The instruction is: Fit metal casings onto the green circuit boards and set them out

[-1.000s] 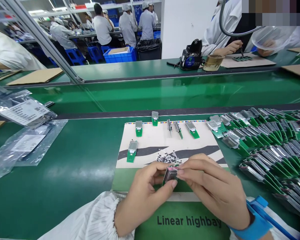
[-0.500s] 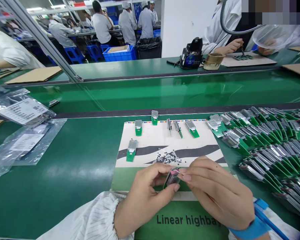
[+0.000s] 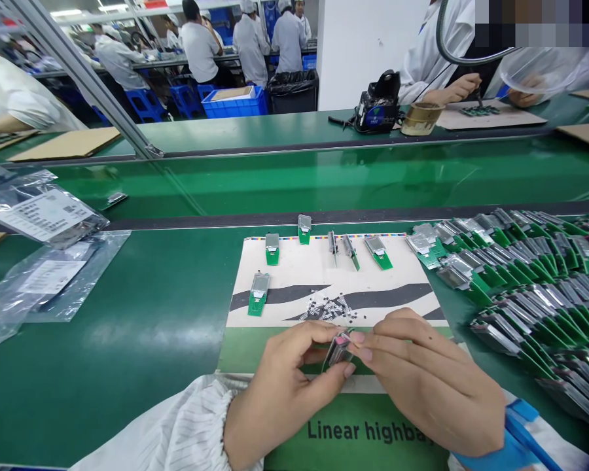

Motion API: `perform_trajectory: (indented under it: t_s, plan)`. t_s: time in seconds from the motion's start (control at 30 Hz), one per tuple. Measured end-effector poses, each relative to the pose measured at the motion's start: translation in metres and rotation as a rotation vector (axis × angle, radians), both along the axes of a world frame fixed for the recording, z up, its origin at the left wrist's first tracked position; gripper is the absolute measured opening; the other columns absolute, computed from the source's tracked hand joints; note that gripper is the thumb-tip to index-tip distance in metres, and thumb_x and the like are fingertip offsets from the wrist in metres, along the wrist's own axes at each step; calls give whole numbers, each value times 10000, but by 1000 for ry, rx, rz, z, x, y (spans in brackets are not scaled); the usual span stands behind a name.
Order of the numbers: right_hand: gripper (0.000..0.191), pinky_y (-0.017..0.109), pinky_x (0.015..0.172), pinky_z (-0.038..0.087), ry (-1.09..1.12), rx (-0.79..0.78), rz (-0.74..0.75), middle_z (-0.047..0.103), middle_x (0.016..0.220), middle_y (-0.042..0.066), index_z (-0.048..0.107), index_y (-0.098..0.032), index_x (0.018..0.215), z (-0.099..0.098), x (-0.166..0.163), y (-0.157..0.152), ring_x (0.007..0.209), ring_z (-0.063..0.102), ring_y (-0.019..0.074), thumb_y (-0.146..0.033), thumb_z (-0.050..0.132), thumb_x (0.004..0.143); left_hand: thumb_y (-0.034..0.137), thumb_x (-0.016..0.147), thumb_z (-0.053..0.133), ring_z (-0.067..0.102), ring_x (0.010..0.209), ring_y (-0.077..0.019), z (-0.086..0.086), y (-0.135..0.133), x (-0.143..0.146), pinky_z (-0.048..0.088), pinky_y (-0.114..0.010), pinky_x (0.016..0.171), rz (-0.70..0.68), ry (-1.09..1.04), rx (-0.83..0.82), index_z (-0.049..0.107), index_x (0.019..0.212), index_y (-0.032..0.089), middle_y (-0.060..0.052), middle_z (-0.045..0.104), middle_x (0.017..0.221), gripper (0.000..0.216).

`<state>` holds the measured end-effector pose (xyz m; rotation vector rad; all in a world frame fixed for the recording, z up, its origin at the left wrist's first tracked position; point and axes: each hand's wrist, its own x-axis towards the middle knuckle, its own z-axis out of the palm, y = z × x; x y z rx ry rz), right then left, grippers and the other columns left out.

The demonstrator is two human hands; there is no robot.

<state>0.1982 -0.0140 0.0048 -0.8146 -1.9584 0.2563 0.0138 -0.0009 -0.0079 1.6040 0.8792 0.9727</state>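
Note:
My left hand (image 3: 287, 386) is closed around a small circuit board with a silver display module (image 3: 338, 352), thumb in front and fingers behind. A pink strip shows along the module's upper edge. Pinched fingertips of my right hand (image 3: 422, 376) touch that edge; whatever lies between them is hidden. Beneath both hands is a printed cardboard sheet (image 3: 285, 350) lettered "Linear highbay". A heap of tiny black-and-white pieces (image 3: 326, 306) lies on it just beyond my fingers. Several similar boards stand or lie farther up, including one at the left (image 3: 258, 294) and one at the right (image 3: 379, 253).
Rows of green boards with silver modules (image 3: 525, 281) cover the table's right side. Labelled plastic bags (image 3: 53, 271) lie at the left. A conveyor belt (image 3: 275, 180) runs across beyond, carrying a small part (image 3: 115, 199). Opposite, a co-worker's hand (image 3: 461, 88) works over boards.
My right fingertips have shifted slightly and now cover more of the pink edge. On the belt, the small part has moved to the right. My left hand keeps its hold on the board.

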Motion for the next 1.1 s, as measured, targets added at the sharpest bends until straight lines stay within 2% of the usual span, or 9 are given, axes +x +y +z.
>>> perform_trajectory:
  t_s: [0.07,0.2,0.37,0.53,0.7,0.83,1.0,1.1]
  plan:
    - [223,342,790,556,-24,7,9,721,969,61,595,-164,1172,-1,1,-1,921,644,187,-126,461,997,69,770,678,691,910,-151,-1,0,0,608,-224,752,-2,-10,5,639,999,223,-34,698,1013,279]
    - [224,346,732,553,-44,32,11,723,976,75,589,-134,1171,0,1,-1,928,643,184,-77,489,978,65,772,675,692,922,-148,0,0,-1,603,-217,765,-6,-7,-4,641,1008,226,-40,701,1032,289]
    - [189,323,763,561,-56,46,-26,734,934,54,601,-159,1131,4,-1,-1,909,654,169,-123,476,994,74,783,671,690,901,-140,0,1,-2,606,-218,749,-2,21,31,634,1008,246,-20,698,1027,285]
    - [182,259,696,569,27,-1,-4,728,898,62,620,-162,1065,5,-3,2,873,649,141,-146,448,1008,82,783,680,685,895,-148,-1,0,-2,606,-237,748,8,54,95,630,1023,250,-21,697,1028,297]
    - [156,276,677,573,80,-22,1,730,856,56,625,-188,1019,8,-4,5,832,655,170,-100,508,966,99,788,695,689,865,-156,-1,1,-2,604,-228,703,5,70,127,637,1035,226,-35,705,995,283]
    - [210,276,639,558,102,-26,1,720,837,56,623,-190,1034,7,-5,7,772,639,167,-57,480,956,130,779,718,696,862,-179,2,2,-2,606,-244,697,4,90,172,649,1024,195,-61,718,972,262]
    - [270,305,628,549,142,-78,19,712,858,57,618,-205,1076,3,-6,7,769,626,182,-19,491,927,142,780,719,701,841,-192,4,4,-2,615,-257,671,-3,78,126,659,1002,173,-86,714,954,232]
    - [230,294,617,565,176,-149,17,696,849,45,603,-220,1066,0,-6,5,784,624,177,-54,520,931,139,773,723,702,848,-194,3,3,-2,619,-260,678,2,55,77,663,983,173,-90,711,959,221]
